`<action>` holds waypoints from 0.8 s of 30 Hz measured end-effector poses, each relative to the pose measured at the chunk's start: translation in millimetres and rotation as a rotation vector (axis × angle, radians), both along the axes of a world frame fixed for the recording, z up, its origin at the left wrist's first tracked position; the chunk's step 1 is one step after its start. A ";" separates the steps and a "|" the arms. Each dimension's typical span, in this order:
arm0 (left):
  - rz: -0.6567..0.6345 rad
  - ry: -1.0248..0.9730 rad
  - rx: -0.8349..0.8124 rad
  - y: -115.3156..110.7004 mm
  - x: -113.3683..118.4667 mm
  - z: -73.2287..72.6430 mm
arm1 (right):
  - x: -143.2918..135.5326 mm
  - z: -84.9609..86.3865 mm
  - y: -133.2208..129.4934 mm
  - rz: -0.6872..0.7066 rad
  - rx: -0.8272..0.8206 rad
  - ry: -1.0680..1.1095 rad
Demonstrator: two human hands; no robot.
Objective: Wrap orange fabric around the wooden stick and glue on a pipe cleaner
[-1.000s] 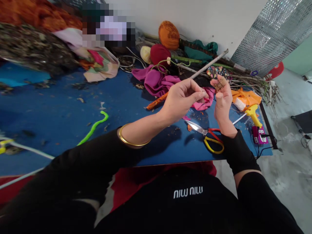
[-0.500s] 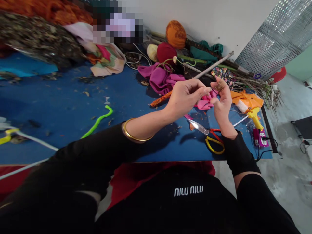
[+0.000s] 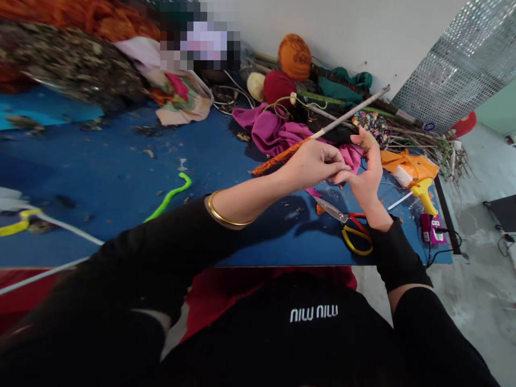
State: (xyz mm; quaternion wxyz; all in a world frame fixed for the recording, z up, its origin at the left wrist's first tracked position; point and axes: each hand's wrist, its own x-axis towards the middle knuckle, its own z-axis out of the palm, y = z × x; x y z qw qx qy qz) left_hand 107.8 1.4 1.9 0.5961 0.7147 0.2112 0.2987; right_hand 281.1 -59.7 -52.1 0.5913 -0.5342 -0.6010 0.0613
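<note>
My left hand (image 3: 312,165) is in a pinch over the right part of the table; whatever lies between its fingertips is too small or hidden to make out. Against those fingertips rests the thumb of my right hand (image 3: 367,177), whose other fingers stand apart, with a brownish smear on the index finger. Just behind my left hand lies a stick (image 3: 342,117), its lower end wrapped in orange material. Pink cloth (image 3: 352,156) shows behind and between my hands. Below them lie scissors (image 3: 357,244) with red and yellow handles, blades spread slightly.
A yellow glue gun (image 3: 424,194) and a purple power strip (image 3: 433,228) sit at the table's right end, near orange cloth (image 3: 411,165). Purple cloth (image 3: 266,129), wrapped balls and twigs are heaped along the wall. A green fuzzy strip (image 3: 169,198) lies left of my hands.
My left hand has come down slightly, its fingertips meeting my right thumb. My right fingers have spread wider. More of the orange-wrapped stick shows now.
</note>
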 end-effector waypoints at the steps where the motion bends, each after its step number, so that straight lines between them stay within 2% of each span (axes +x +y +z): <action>1: 0.002 -0.012 -0.057 -0.6 2.0 -1.1 | -1.2 1.7 0.1 0.038 0.008 0.058; 6: 0.089 -0.122 -0.246 1.1 3.0 -0.8 | -4.7 17.6 0.3 0.294 -0.072 0.487; 11: 0.234 -0.172 -0.272 10.0 -1.6 0.3 | -7.8 31.6 -4.3 0.357 -0.190 0.716; 14: 0.271 -0.138 -0.293 15.1 -1.2 -2.6 | -4.3 23.0 -3.3 0.341 -0.192 0.703; 17: 0.214 -0.173 -0.357 17.9 0.2 -3.4 | 10.1 1.4 4.8 0.236 -0.157 0.587; 20: 0.075 -0.224 -0.420 17.4 0.2 -0.5 | 30.9 -18.5 15.7 0.132 -0.075 0.468; 22: -0.004 -0.243 -0.452 15.4 -0.7 1.0 | 40.3 -23.3 20.2 0.080 -0.024 0.443; 24: -0.058 -0.265 -0.490 12.7 -1.3 0.6 | 41.7 -20.7 20.3 0.037 0.017 0.455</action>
